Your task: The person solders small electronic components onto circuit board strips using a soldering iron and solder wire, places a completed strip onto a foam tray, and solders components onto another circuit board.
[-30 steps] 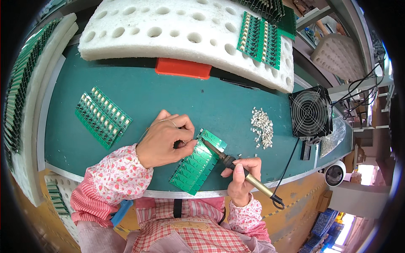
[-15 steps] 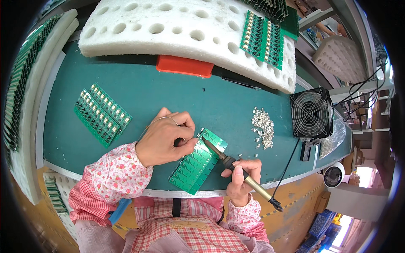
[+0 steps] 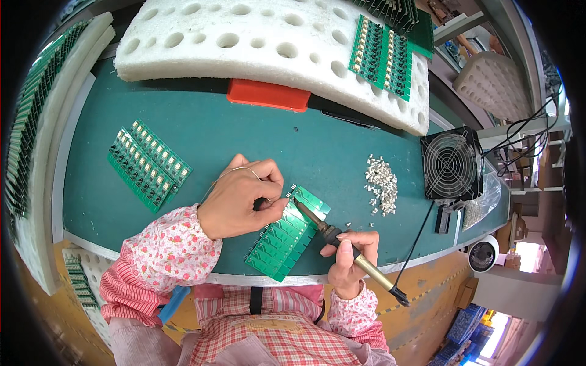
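A green circuit board (image 3: 282,239) lies slanted on the bench in front of me, its flat solder side up and small pins along its left edge. My right hand (image 3: 350,259) grips a soldering iron (image 3: 329,233), whose tip rests at the board's upper end; I cannot tell if it touches. Beside that tip, my left hand (image 3: 247,198) is closed in a pinch on thin solder wire (image 3: 227,173), which loops over the back of the hand. The wire's end is hidden by the fingertips. To the left lie two populated circuit boards (image 3: 149,165), components facing up.
Small metal parts (image 3: 381,185) are heaped to the right, near a black fan (image 3: 452,163). White foam (image 3: 201,58) with round holes spans the back, bearing more boards (image 3: 381,58). A red tray (image 3: 268,95) sits before it. Upright boards (image 3: 36,110) fill a foam rack on the left.
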Demonstrator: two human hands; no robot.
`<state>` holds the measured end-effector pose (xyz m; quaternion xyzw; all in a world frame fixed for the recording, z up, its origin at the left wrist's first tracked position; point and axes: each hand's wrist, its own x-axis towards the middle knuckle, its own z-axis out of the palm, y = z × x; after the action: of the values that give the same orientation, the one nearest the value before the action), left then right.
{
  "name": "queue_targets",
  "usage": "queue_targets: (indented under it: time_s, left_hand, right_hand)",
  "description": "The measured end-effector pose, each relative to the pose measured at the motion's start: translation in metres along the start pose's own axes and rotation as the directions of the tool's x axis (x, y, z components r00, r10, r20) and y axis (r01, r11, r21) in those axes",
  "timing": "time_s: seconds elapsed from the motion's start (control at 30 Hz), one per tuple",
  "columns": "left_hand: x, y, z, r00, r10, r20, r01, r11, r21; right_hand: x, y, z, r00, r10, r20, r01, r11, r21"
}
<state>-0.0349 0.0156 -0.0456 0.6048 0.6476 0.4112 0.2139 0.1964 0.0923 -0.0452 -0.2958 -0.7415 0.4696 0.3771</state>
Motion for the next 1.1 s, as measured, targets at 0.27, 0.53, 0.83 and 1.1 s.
queue_targets:
  time_s: [0.27, 0.53, 0.83, 1.1]
  left_hand:
    - [-0.0001, -0.0012, 0.0016, 1.000, 0.011, -0.020, -0.011, 1.000, -0.011]
    - [-0.0004, -0.0015, 0.0030, 0.999, 0.025, -0.028, -0.025, 1.000, 0.009]
    - [0.0010, -0.0001, 0.0008, 1.000, 0.011, -0.014, -0.011, 1.000, -0.004]
    - [0.0020, 0.0003, 0.0026, 1.000, 0.010, -0.016, -0.009, 1.000, 0.026]
  right_hand:
    - [0.0007, -0.0005, -0.0010, 1.000, 0.003, 0.001, -0.003, 1.000, 0.006]
    - [0.0011, -0.0003, 0.0004, 1.000, -0.028, 0.011, 0.028, 0.999, -0.024]
    - [0.0003, 0.0006, 0.0005, 0.999, -0.030, -0.035, 0.029, 0.999, -0.019]
    - [0.0008, 0.0002, 0.0002, 1.000, -0.012, -0.027, 0.011, 1.000, -0.021]
